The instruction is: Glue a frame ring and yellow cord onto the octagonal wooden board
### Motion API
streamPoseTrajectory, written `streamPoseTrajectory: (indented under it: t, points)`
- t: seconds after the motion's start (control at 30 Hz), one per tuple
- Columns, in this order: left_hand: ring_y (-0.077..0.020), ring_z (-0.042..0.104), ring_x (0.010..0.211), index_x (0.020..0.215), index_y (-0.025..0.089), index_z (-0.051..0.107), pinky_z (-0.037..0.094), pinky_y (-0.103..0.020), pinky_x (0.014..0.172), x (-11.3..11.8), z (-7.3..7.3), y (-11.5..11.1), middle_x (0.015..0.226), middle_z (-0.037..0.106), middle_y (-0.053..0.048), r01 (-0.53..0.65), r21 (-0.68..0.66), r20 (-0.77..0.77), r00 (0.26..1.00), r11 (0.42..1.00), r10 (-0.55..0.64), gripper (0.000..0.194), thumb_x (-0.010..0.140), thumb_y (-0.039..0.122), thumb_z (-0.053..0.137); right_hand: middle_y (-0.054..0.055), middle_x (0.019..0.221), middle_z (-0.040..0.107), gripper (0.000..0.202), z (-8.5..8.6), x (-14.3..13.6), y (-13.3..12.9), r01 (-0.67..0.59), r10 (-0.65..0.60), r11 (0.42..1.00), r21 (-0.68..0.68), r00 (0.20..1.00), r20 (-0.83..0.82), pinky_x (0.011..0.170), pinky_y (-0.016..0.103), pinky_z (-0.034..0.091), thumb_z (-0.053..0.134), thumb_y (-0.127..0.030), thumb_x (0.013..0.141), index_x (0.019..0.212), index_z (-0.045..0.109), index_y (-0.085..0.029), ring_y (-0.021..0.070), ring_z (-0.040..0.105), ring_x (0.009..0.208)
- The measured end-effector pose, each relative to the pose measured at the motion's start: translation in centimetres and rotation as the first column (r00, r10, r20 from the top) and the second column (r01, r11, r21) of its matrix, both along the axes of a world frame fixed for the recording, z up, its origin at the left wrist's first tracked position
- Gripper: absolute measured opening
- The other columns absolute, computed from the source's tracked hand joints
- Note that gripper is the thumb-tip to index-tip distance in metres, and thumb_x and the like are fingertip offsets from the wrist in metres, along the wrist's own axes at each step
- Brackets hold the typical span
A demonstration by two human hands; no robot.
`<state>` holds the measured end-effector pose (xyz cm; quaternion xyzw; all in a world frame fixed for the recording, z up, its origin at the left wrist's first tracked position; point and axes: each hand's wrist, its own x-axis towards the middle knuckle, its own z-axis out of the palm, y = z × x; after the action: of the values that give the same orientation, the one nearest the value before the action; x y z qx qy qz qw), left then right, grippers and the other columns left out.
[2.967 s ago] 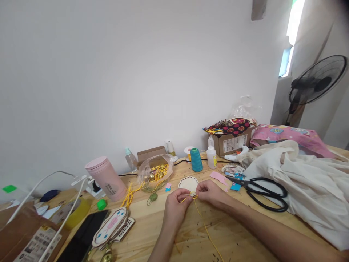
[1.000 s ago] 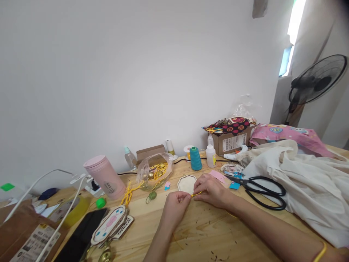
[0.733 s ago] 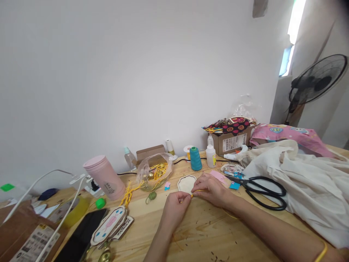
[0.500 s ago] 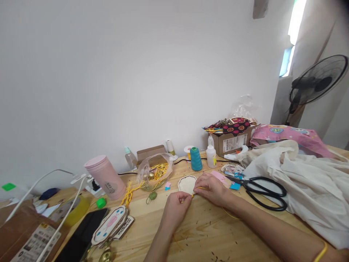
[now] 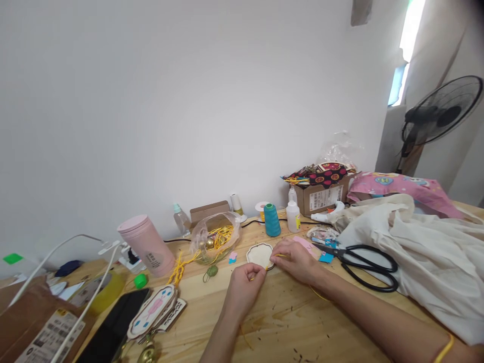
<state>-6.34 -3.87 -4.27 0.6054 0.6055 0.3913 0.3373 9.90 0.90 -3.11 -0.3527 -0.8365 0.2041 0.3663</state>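
Note:
A pale scalloped plaque (image 5: 258, 254) with a dark rim lies flat on the wooden table between my hands. My left hand (image 5: 246, 283) pinches yellow cord at the plaque's lower edge, its thumb and finger pressed together. To the right, my right hand (image 5: 293, 259) grips another stretch of the yellow cord (image 5: 318, 294), which trails below that wrist. A loose cord end hangs beside my left forearm. The exact spot where cord meets plaque is too small to make out. Black-handled scissors (image 5: 368, 264) lie to the right of my right hand.
Behind the plaque stand a teal thread cone (image 5: 271, 220) and a glue bottle (image 5: 293, 214). On the left are a pink tumbler (image 5: 146, 244), a plastic bag (image 5: 217, 237) with yellow cord, stacked decorated plaques (image 5: 155, 310) and a phone (image 5: 113, 322). White cloth (image 5: 412, 257) covers the right side.
My right hand has shifted slightly to the right, away from my left, uncovering more of the plaque's right edge. A loose yellow end now shows by my left forearm.

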Motion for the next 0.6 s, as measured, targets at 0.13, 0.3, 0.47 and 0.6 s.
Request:
streamPoseTrajectory:
  t: [0.13, 0.3, 0.47, 0.6]
  points:
    - [-0.0061, 0.020, 0.040, 0.078, 0.013, 0.058, 0.015, -0.018, 0.039, 0.08, 0.03, 0.01, 0.042, 0.024, 0.010, 0.003, 0.005, 0.022, 1.000, 1.000, -0.003, 0.029, 0.067, 0.039, 0.050, 0.003, 0.073, 0.062, 0.016, -0.10, 0.02, 0.10, 0.010, -0.010, 1.000, -0.009, 1.000, -0.018, 0.068, 0.026, 0.038, 0.050, -0.024, 0.074, 0.070, 0.064, -0.017, 0.0151, 0.052, 0.074]
    - [-0.0068, 0.018, 0.042, 0.091, 0.014, 0.058, 0.012, -0.019, 0.040, 0.20, 0.33, -0.30, 0.044, 0.021, 0.009, 0.063, 0.005, 0.009, 0.998, 0.998, -0.063, 0.034, 0.070, 0.038, 0.048, 0.003, 0.072, 0.061, 0.017, -0.25, -0.02, 0.10, 0.024, -0.025, 1.000, -0.019, 1.000, -0.019, 0.067, 0.026, 0.038, 0.050, -0.025, 0.074, 0.071, 0.064, -0.017, 0.0153, 0.052, 0.073]
    - [-0.0073, 0.019, 0.043, 0.087, 0.013, 0.061, 0.013, -0.020, 0.041, 0.16, 0.24, -0.29, 0.046, 0.022, 0.008, 0.065, 0.006, -0.031, 0.997, 0.998, -0.065, 0.034, 0.069, 0.038, 0.048, 0.003, 0.071, 0.061, 0.016, -0.42, -0.01, 0.17, 0.032, -0.032, 0.999, -0.025, 0.999, -0.016, 0.067, 0.026, 0.038, 0.050, -0.024, 0.074, 0.070, 0.064, -0.017, 0.0154, 0.051, 0.074]
    - [-0.0077, 0.021, 0.043, 0.085, 0.013, 0.061, 0.014, -0.020, 0.041, 0.02, 0.00, -0.02, 0.045, 0.024, 0.008, 0.060, 0.000, -0.036, 0.998, 0.998, -0.059, 0.034, 0.068, 0.040, 0.047, 0.003, 0.072, 0.061, 0.016, -0.48, 0.03, 0.26, 0.034, -0.034, 0.999, -0.022, 0.999, -0.018, 0.066, 0.025, 0.038, 0.050, -0.024, 0.074, 0.071, 0.064, -0.017, 0.0152, 0.051, 0.073]
